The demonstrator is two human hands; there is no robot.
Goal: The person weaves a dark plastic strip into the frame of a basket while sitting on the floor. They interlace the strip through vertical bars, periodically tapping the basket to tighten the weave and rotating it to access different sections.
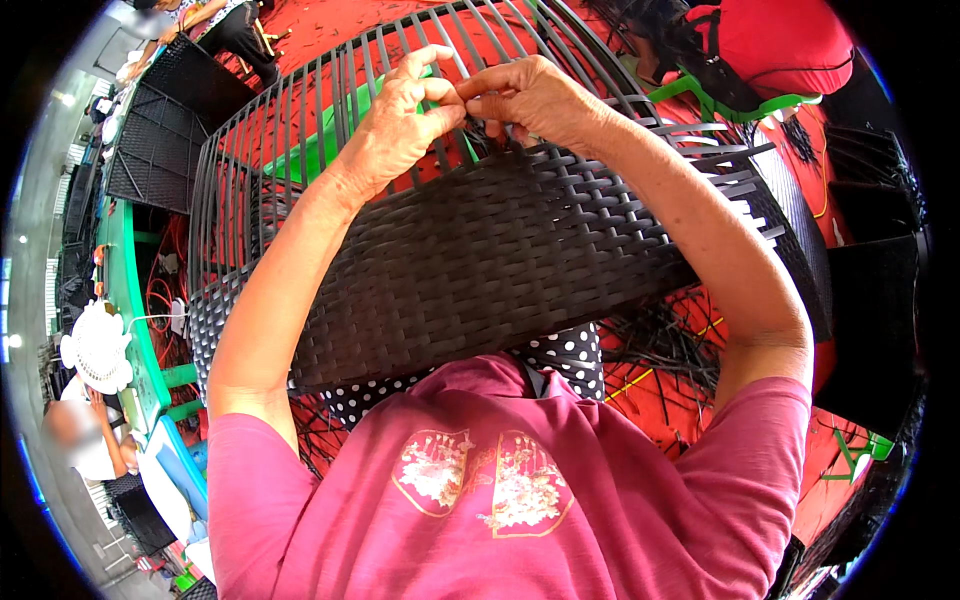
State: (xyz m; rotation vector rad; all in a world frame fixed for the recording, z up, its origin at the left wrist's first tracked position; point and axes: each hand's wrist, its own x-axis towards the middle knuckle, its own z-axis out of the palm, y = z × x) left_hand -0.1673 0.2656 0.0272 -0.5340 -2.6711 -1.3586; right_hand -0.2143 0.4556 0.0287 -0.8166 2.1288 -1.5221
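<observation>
Head view, only one. Woven panel [480,260] fills the middle of the frame, tilted up against the person's chest; the finished black weave runs from lower left to right of centre. Above it, bare uprights [300,130] fan toward the upper edge, not yet filled.

Left hand [400,125], upper centre: thumb and forefinger pinched together on a black strip [478,128] right at the weave's top edge. Other fingers curled loose around an upright.

Right hand [535,100], just right of it, touching or nearly: fingertips closed on the same strip from the other side. Both hands meet at one spot; how the strip runs under the fingers I can't tell.

Handling, my read:
- Strip looks like flat plastic rattan: light, springy, smooth, likely slick. Needs a firm pinch close to the crossing or it springs back.
- Grip near the working end, flat faces between the pads, not the edges.
- Panel looks stiff where woven, floppy at the free uprights. Steady it by the woven part or the frame, not the loose ribs.
- The frame is probably what carries the weight; green frame [330,135] shows through the uprights.

Around: loose black offcuts [660,350] on the red floor [660,400] at right of centre. More woven panels [170,120] at upper left. Another person [760,45] in red at upper right, one more at far lower left, blurred.
</observation>
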